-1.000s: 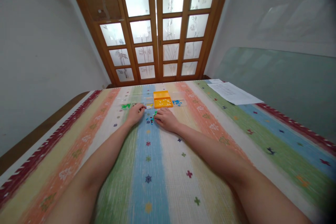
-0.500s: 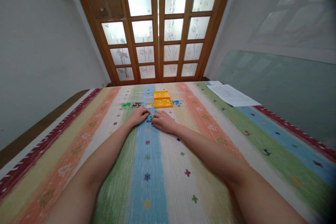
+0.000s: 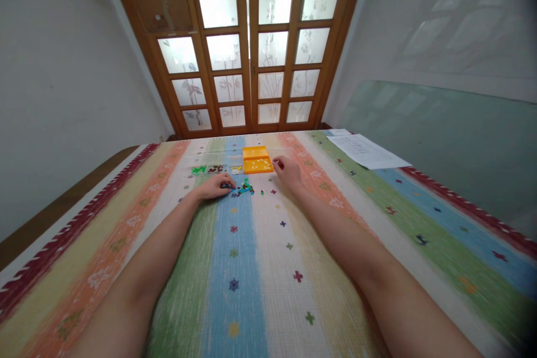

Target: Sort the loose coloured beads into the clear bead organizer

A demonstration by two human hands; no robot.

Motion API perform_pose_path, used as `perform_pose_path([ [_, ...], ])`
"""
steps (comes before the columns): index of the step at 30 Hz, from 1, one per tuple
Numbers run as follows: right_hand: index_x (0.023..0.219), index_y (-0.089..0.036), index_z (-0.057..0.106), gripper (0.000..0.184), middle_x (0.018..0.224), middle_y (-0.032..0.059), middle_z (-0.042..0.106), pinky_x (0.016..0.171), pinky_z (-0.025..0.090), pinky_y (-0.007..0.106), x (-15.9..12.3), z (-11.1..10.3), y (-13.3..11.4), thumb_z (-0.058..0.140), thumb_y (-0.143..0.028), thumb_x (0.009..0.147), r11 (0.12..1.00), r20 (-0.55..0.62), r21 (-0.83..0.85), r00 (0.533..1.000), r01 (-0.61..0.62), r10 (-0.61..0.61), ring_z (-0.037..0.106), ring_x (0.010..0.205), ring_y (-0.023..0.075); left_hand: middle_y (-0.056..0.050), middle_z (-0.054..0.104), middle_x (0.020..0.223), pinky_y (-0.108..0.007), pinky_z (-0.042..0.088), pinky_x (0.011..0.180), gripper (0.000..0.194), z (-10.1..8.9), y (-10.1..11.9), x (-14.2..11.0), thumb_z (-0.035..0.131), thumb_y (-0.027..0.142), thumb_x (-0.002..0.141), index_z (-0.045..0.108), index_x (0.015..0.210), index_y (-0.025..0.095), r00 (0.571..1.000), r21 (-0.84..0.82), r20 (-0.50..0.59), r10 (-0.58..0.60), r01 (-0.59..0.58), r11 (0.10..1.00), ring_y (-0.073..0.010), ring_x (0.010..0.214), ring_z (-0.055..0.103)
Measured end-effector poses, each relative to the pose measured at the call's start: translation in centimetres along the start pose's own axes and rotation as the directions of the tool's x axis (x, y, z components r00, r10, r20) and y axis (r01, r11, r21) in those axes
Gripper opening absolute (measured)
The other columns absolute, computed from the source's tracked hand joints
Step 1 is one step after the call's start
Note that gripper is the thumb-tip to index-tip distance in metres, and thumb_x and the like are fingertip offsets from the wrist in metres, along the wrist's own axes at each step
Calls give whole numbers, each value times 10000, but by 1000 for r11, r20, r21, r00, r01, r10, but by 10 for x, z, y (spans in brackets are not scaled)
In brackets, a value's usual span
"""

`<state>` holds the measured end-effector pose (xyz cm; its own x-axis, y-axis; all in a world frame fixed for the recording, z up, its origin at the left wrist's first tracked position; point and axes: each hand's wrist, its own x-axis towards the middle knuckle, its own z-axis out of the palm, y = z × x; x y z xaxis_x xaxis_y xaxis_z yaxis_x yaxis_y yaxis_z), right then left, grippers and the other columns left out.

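Note:
A small figure of joined blue, green and dark pieces [image 3: 245,187] lies on the blue stripe of the tablecloth. Just to its left, my left hand [image 3: 213,186] rests with curled fingers at its edge; something dark blue shows between thumb and fingers, too small to name. My right hand [image 3: 288,172] is at the right side of the open yellow box [image 3: 258,152], its fingertips pinched together over where the small blue pieces lay. The hand hides those pieces, and what the fingertips hold, if anything, cannot be made out. A tiny green piece [image 3: 262,192] lies right of the figure.
Left of the yellow box, clear compartments hold green pieces [image 3: 198,169], dark brown pieces [image 3: 215,169] and yellow and white pieces [image 3: 237,169]. White pieces lie in the box. Printed paper sheets [image 3: 367,151] lie at the far right on the striped tablecloth [image 3: 235,302].
My right hand has left the small figure and moved right and away from me, to the yellow box's right side. My left hand has drawn slightly left, so the figure shows now.

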<state>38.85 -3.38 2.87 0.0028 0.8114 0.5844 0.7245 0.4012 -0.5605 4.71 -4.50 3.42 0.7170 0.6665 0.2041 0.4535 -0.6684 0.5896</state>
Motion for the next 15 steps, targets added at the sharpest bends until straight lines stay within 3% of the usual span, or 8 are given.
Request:
perform_pose_path([
  [6,1217,-197,698,371,885,77,736,718,428,315,5,-6,31,493,-396,981,970,-74,-16,968,-242,241,636,765,222,-69,637,1082,-345,485,990,167,1,1,0,676,260,866,772,993,209,1000,-8,3,-8,8,1000,-206,1018,628],
  [10,1243,-211,694,388,951,92,751,736,435,323,3,-1,33,452,-395,1002,967,-82,-25,964,-254,251,648,816,235,-69,641,1065,-344,483,979,143,3,-2,0,675,278,879,767,958,203,1000,-7,-9,-7,7,1000,-202,998,628],
  [15,1161,-223,728,339,1001,81,759,762,449,317,-2,2,20,471,-380,1005,985,7,-33,985,-171,171,660,871,228,-66,667,1012,-333,486,943,165,5,-2,2,650,314,910,764,944,201,999,-11,-44,-14,13,1000,-206,987,630],
])
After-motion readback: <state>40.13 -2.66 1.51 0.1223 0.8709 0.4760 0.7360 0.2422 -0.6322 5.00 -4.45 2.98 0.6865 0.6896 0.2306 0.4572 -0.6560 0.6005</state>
